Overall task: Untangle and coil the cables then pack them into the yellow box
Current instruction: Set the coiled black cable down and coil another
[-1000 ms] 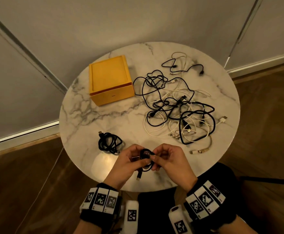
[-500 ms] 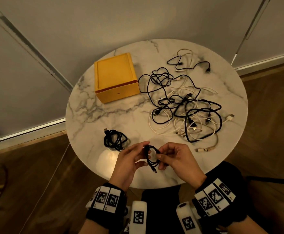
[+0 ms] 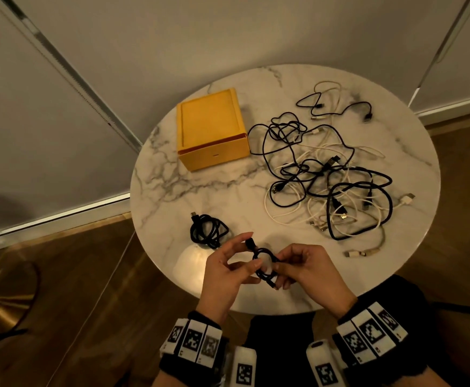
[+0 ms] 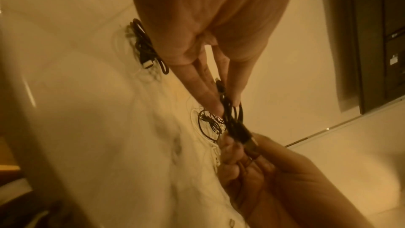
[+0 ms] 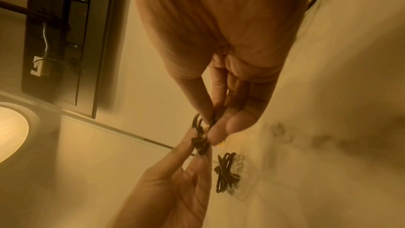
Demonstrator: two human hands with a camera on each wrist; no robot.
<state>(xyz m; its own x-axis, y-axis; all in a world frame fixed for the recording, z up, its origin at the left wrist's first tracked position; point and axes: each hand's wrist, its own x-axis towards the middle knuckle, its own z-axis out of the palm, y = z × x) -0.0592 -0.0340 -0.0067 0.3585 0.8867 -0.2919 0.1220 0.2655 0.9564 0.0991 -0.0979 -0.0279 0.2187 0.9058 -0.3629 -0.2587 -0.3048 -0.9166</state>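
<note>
Over the near edge of the round marble table [image 3: 200,191] both hands hold one small black cable coil [image 3: 264,261]. My left hand [image 3: 228,266] pinches its left side, with a plug end sticking up by the fingertips; the coil [image 4: 232,119] shows between thumb and fingers. My right hand [image 3: 306,272] pinches the coil [image 5: 200,134] from the right. A finished black coil [image 3: 207,231] lies on the table just left of the hands. The yellow box [image 3: 211,129] stands closed at the back left. A tangle of black and white cables [image 3: 328,185] covers the right half.
A short beige cable [image 3: 365,251] lies near the right front edge. Two small cables, one black [image 3: 339,107] and one white, lie at the far right back. Grey wall panels stand behind the table, wooden floor around it.
The hands have kept working the small black coil; a plug end now stands up at the left fingertips. The head view has shifted, so the table sits a bit further right.
</note>
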